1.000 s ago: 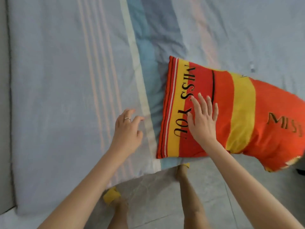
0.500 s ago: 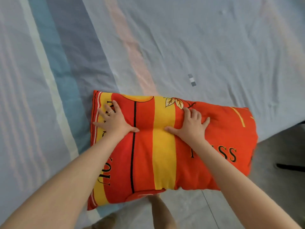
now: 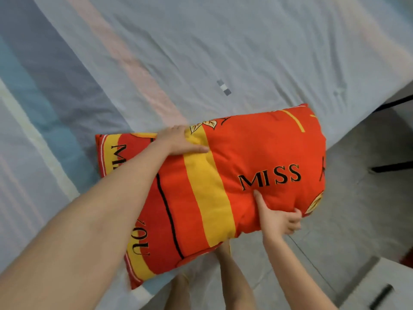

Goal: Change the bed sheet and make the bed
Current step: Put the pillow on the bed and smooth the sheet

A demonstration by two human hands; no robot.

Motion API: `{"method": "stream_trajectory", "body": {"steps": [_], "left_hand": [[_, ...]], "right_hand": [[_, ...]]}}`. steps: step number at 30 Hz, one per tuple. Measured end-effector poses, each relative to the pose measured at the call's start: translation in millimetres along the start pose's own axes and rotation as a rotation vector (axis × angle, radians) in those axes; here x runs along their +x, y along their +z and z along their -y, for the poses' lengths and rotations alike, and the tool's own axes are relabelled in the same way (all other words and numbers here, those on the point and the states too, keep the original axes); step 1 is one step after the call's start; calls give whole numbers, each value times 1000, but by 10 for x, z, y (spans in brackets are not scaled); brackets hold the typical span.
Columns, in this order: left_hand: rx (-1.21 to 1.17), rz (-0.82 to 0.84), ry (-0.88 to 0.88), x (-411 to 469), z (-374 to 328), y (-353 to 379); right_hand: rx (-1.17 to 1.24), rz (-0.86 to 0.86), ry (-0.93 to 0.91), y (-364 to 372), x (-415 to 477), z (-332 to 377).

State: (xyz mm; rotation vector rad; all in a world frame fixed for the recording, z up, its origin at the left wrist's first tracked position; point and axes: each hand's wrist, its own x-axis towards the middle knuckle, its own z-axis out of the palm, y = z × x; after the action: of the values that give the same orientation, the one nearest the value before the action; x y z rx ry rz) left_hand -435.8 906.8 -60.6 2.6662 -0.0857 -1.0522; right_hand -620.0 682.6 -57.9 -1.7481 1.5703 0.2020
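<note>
An orange, red and yellow pillow (image 3: pixel 257 153) printed "MISS YOU" lies across the near edge of the bed, its right end hanging past the mattress corner. My left hand (image 3: pixel 178 140) grips the pillow's far long edge, fingers curled over the top. My right hand (image 3: pixel 277 219) grips the near edge below the word "MISS", thumb on top and fingers tucked underneath. Under the pillow the pale grey bed sheet (image 3: pixel 223 52) with pink, blue and cream stripes lies spread over the mattress.
Grey tiled floor (image 3: pixel 357 209) runs along the bed's near side and right corner. My bare legs (image 3: pixel 232 276) stand against the bed edge. A white cabinet with a dark handle (image 3: pixel 380 296) sits at the lower right. Dark furniture legs (image 3: pixel 393 166) show at the right.
Both hands pressed flat on top of the pillow half a second ago; now each grips an opposite long edge. The pillow has shifted right, toward the bed's corner.
</note>
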Motion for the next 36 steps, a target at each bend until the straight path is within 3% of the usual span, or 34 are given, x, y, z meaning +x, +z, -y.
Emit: {"method": "stream_trajectory", "body": {"steps": [2, 5, 7, 11, 19, 25, 28, 32, 36], "left_hand": [[-159, 0, 86, -75, 3, 132], [-337, -58, 157, -402, -34, 29], [-368, -146, 148, -824, -92, -69], [-440, -298, -36, -1846, -15, -212], [-843, -695, -367, -3777, 1054, -1250], [-1062, -899, -532, -4797, 1858, -1652], [-1109, -969, -554, -5103, 2155, -1754], [-1182, -1042, -621, -5338, 2556, -1958], [-1126, -1207, -715, -5236, 3002, -2411]], "right_hand": [[317, 161, 346, 126, -154, 22], [417, 172, 389, 191, -279, 124], [401, 156, 299, 58, -424, 288], [338, 213, 133, -288, -1101, 519], [270, 619, -404, -598, -3194, 1687], [169, 856, -664, -237, -4650, 2034], [91, 864, -852, -80, -5087, 2068], [-20, 869, -944, 317, -5587, 2199], [20, 947, -1005, 882, -6096, 2635]]}}
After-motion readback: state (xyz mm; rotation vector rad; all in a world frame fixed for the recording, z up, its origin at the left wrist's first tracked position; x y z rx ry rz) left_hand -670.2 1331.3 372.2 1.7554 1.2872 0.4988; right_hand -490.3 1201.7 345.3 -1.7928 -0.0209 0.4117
